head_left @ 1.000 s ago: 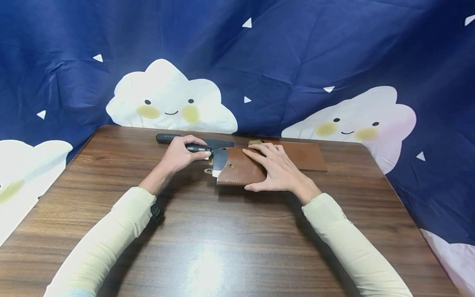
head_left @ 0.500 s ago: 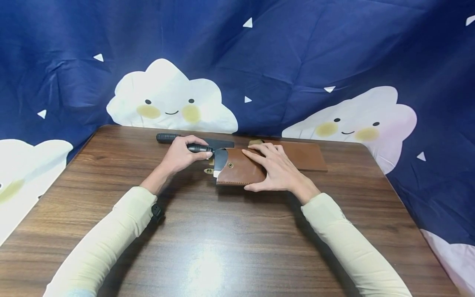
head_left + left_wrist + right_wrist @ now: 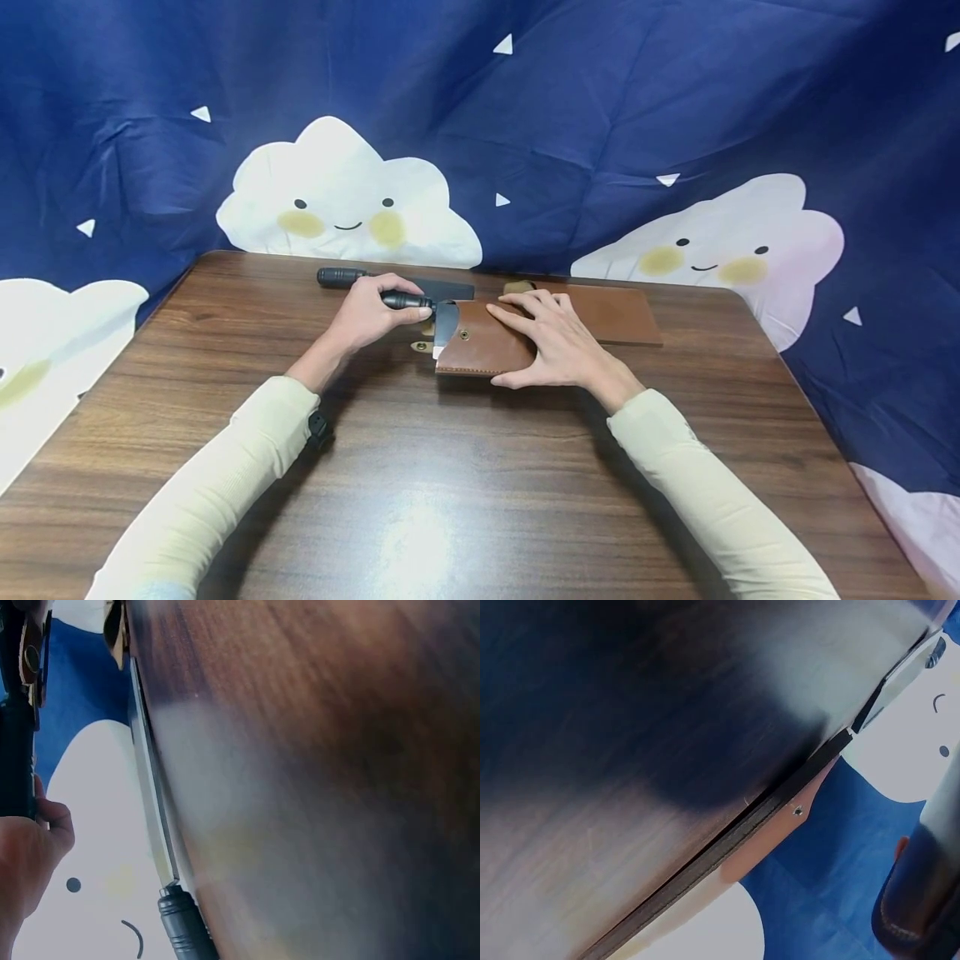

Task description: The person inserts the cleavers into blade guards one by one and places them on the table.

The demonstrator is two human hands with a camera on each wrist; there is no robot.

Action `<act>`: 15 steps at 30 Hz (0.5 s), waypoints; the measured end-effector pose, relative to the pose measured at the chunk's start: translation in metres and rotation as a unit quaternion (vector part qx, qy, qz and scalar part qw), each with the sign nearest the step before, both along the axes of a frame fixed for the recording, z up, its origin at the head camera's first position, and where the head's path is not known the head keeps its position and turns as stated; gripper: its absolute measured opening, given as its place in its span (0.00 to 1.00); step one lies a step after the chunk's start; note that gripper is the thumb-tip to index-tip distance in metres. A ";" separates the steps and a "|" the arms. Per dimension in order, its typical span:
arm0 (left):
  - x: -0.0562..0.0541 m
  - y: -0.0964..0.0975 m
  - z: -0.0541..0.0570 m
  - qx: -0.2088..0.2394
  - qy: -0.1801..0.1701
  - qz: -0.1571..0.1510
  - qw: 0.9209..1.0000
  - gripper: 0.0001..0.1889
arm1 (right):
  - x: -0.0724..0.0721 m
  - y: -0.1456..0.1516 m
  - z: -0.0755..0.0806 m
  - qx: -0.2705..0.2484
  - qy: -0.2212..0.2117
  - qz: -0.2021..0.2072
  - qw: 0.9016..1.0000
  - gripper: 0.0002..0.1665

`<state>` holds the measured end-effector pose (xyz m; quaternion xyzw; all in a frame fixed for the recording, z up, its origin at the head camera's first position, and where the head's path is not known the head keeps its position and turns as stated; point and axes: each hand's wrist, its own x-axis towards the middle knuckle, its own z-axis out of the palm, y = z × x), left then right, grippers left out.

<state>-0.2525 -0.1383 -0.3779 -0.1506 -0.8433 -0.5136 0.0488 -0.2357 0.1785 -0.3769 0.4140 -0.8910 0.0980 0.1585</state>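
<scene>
In the head view my left hand (image 3: 375,310) holds the black handle (image 3: 405,300) of a cleaver, thumb and fingers around it. Its dark blade (image 3: 446,320) runs into the open left end of a brown leather sheath (image 3: 483,346), with only a short strip showing. My right hand (image 3: 555,346) grips that sheath from the right, fingers over the top, thumb at its near edge. A shadow lies on the table beneath it. A snap strap (image 3: 422,346) sticks out at the left. The left wrist view shows the gripped handle (image 3: 15,757); the right wrist view shows the held sheath (image 3: 904,915).
A second cleaver (image 3: 442,287) lies along the table's back edge, its black handle (image 3: 339,277) to the left. Right of it, behind my right hand, lies another brown sheath (image 3: 622,317). The wooden table (image 3: 525,483) meets a blue cloud-patterned curtain (image 3: 540,100).
The left hand and cleaver have shifted slightly right, the sheath slightly left. Less of the blade shows outside the sheath. Both hands keep their hold.
</scene>
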 end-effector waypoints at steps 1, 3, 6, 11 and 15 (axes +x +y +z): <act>0.000 0.000 0.000 0.000 0.000 0.001 1.000 0.16 | 0.000 0.000 0.000 -0.001 0.004 0.000 1.000 0.63; 0.000 0.001 0.000 0.003 0.001 0.003 1.000 0.16 | 0.000 0.000 -0.001 -0.002 0.009 0.001 1.000 0.63; 0.001 0.002 0.000 0.003 0.000 0.005 1.000 0.17 | 0.000 0.000 -0.001 -0.004 0.010 0.001 1.000 0.62; 0.002 0.003 0.000 -0.003 -0.007 0.004 1.000 0.17 | 0.003 0.000 0.000 0.002 -0.001 0.002 1.000 0.63; 0.001 0.005 0.002 -0.003 -0.014 0.000 1.000 0.18 | 0.002 0.003 0.003 0.009 -0.008 -0.001 1.000 0.63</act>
